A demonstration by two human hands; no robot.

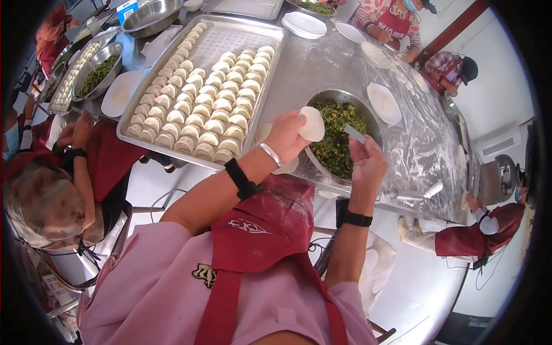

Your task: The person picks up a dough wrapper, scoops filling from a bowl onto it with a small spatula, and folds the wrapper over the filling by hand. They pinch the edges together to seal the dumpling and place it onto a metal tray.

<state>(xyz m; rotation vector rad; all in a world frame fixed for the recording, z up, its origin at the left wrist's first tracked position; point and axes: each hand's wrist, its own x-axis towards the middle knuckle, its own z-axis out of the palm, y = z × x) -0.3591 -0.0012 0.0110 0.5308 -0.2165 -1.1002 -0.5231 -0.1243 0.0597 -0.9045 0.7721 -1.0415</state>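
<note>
Left hand [287,137] stretched forward, pinching a wrapper [311,125]; right hand [368,162] raised, gripping a flat tool [355,134]; wrapper round, pale

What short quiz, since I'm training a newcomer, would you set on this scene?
1. Which hand holds the round wrapper?
2. True or false: in the picture, the metal tray of dumplings lies left of the bowl of filling.
3. Multiple choice: the right hand holds (a) a ladle, (b) a flat tool, (c) a plate.

Key: 1. The left hand. 2. True. 3. (b).
</note>
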